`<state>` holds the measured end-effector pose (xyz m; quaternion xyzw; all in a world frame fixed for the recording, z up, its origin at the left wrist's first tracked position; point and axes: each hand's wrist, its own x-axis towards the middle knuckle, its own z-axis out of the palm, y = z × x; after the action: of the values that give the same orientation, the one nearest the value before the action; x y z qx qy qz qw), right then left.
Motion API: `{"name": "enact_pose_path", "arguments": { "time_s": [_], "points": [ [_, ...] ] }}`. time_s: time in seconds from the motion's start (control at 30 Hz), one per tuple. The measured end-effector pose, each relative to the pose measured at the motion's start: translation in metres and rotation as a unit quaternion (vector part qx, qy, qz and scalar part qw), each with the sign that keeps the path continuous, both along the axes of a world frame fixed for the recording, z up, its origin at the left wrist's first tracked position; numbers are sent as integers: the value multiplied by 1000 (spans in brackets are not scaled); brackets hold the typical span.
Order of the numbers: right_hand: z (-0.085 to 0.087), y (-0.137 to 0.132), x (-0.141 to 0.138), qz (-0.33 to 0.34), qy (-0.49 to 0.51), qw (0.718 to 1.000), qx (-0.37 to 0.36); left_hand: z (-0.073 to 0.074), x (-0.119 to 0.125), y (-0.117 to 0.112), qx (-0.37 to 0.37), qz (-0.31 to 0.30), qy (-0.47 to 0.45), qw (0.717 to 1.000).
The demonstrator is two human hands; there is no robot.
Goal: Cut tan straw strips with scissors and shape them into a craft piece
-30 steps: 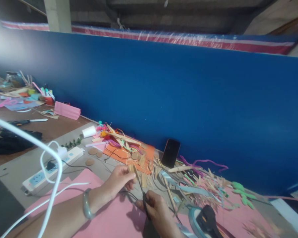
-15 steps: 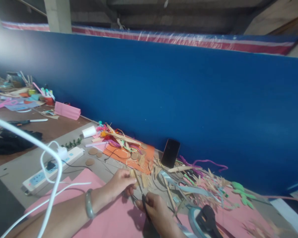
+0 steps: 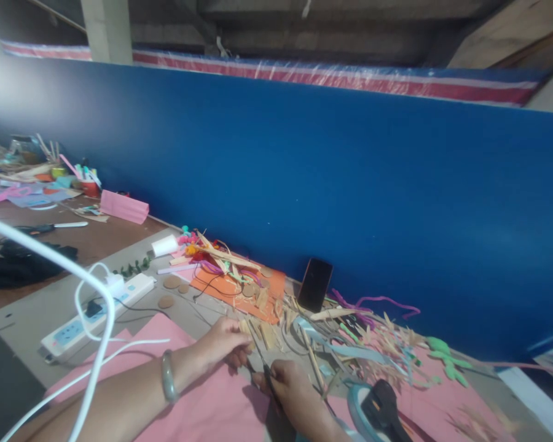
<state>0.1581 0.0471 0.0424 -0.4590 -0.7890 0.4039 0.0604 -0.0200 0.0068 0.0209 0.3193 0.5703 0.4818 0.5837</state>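
Between the thumb and fingers of my left hand (image 3: 227, 341) is a small tan strip (image 3: 244, 326), perhaps corn husk or thin wood. My right hand (image 3: 288, 383) is wrapped round the dark handles of scissors (image 3: 259, 347). Their blades point up and away, right beside the strip; whether they touch it I cannot tell. Both hands are over pink paper (image 3: 203, 402) on the grey table. Tan scraps (image 3: 268, 334) lie just past the blades. A bangle circles my left wrist.
A dark phone (image 3: 315, 283) leans on the blue partition (image 3: 276, 166). To the left are a white power strip (image 3: 96, 313) and a looping white cable (image 3: 105, 331). Orange paper (image 3: 221, 294) carries scraps. A tape roll (image 3: 359, 405) with a black tool (image 3: 383, 408) sits at right.
The scissors and my right hand have shifted slightly against the tan strip, and less of the strip shows above my left fingers. The rest of the table looks the same.
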Motion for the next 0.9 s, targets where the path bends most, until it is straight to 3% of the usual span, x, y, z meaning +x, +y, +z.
{"name": "enact_pose_path", "arguments": {
  "time_s": [0.13,0.23,0.43,0.67,0.9],
  "points": [
    [-3,1,-1,-8,59,998,-31,5,-2,-1,32,41,-45,998],
    [-3,2,-2,-7,96,995,-1,9,-6,0,64,79,-70,992],
    [4,-1,0,7,42,997,57,17,-11,1,113,120,-74,984],
    [3,2,2,23,46,998,48,8,-12,3,91,76,-66,991],
    [-2,5,5,22,33,997,67,9,-11,1,79,46,-80,993]
  ]
}}
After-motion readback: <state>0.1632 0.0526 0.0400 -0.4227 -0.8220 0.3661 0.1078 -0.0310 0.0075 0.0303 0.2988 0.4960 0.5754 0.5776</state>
